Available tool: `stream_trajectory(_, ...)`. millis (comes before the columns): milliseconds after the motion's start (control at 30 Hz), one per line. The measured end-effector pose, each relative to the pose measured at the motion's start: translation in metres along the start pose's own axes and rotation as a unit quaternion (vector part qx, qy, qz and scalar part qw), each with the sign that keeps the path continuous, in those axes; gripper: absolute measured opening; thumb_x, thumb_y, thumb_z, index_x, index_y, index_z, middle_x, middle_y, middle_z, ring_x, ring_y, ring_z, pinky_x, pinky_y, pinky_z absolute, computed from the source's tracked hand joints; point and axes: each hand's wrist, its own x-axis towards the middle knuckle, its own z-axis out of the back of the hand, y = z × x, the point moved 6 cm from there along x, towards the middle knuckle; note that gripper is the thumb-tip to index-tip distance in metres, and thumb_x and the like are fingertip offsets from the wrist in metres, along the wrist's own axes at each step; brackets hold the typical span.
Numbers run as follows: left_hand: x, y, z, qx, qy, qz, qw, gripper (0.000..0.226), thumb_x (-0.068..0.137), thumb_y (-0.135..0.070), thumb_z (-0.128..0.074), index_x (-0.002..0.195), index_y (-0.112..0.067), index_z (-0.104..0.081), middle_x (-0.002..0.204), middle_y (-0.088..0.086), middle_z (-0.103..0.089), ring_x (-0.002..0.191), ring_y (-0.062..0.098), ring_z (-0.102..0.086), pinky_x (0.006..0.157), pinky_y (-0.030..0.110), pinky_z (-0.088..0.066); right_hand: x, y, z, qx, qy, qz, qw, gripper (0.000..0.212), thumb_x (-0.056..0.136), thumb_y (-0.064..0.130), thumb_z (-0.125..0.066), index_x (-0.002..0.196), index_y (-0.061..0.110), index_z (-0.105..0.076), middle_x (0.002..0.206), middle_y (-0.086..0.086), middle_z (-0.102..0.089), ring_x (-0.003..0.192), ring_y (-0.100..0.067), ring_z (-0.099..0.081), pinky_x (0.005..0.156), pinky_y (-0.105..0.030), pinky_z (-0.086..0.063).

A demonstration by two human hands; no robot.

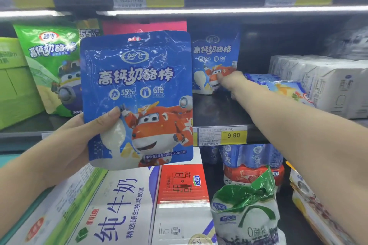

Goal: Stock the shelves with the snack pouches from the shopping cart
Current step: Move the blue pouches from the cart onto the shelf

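Observation:
My left hand (79, 137) holds a blue snack pouch (137, 97) upright by its lower left corner, in front of the middle shelf (219, 111); it shows an orange cartoon plane. My right hand (232, 82) reaches deep into that shelf and grips the lower right part of a second, matching blue pouch (215, 61), which stands upright at the back. A green pouch (51, 65) of the same brand stands at the left. A pink pouch (143, 26) shows just behind the one I hold. The shopping cart is out of sight.
White milk carton packs (322, 83) fill the shelf's right side, with a flat blue-yellow pack (278, 85) lying beside them. A green box (12, 77) stands far left. Below are milk cases (119, 201), bottles (249, 155) and a green-white bag (247, 211). Price tags (223, 135) line the shelf edges.

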Motion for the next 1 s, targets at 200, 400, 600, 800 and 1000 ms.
stream_trajectory(200, -0.002, 0.000, 0.002, 0.025, -0.027, 0.027, 0.999, 0.079, 0.029, -0.059, -0.097, 0.100, -0.030, -0.080, 0.113, 0.009, -0.076, 0.094, 0.028, -0.076, 0.066, 0.036, -0.062, -0.029, 0.008, 0.003, -0.073, 0.001, -0.001, 0.997, 0.079, 0.098, 0.046, -0.058, 0.152, -0.001, -0.026, 0.155, -0.017, -0.040, 0.140, -0.035, -0.043, 0.117, -0.043, -0.037)
stream_trajectory(400, -0.006, -0.004, -0.002, 0.052, -0.018, 0.046, 0.997, 0.082, 0.028, -0.061, -0.097, 0.101, -0.029, -0.079, 0.113, 0.010, -0.076, 0.095, 0.030, -0.076, 0.067, 0.038, -0.063, -0.096, 0.022, 0.026, -0.121, 0.053, 0.053, 0.990, 0.068, 0.097, 0.028, -0.067, 0.150, 0.000, -0.033, 0.145, -0.018, -0.049, 0.132, -0.034, -0.050, 0.091, -0.031, -0.039)
stream_trajectory(600, 0.002, -0.015, -0.034, 0.033, 0.006, 0.038, 0.999, 0.035, 0.071, -0.045, -0.082, 0.100, -0.025, -0.080, 0.115, 0.010, -0.075, 0.096, 0.028, -0.075, 0.072, 0.036, -0.063, -0.175, 0.036, 0.054, 0.079, 0.155, 0.110, 0.979, 0.051, 0.103, 0.059, -0.036, 0.136, 0.022, -0.050, 0.133, 0.000, -0.063, 0.127, -0.020, -0.058, 0.116, -0.041, -0.040)
stream_trajectory(800, 0.042, -0.020, -0.100, 0.044, 0.010, 0.029, 0.999, 0.035, 0.091, -0.033, -0.061, 0.121, -0.017, -0.066, 0.115, 0.006, -0.076, 0.100, 0.022, -0.074, 0.083, 0.035, -0.062, -0.236, 0.020, 0.087, 0.059, 0.258, 0.181, 0.947, 0.054, 0.084, 0.063, -0.067, 0.126, 0.032, -0.049, 0.110, 0.010, -0.076, 0.105, -0.009, -0.072, 0.096, -0.033, -0.053)
stream_trajectory(1000, 0.084, -0.017, -0.135, 0.132, -0.012, -0.021, 0.991, 0.034, 0.093, -0.041, -0.066, 0.122, -0.023, -0.066, 0.111, -0.002, -0.077, 0.104, 0.020, -0.073, 0.098, 0.046, -0.055, -0.200, 0.008, 0.118, -0.013, 0.127, 0.195, 0.973, 0.073, 0.075, 0.050, -0.083, 0.133, 0.037, -0.042, 0.117, 0.016, -0.070, 0.099, -0.003, -0.071, 0.095, -0.038, -0.058)
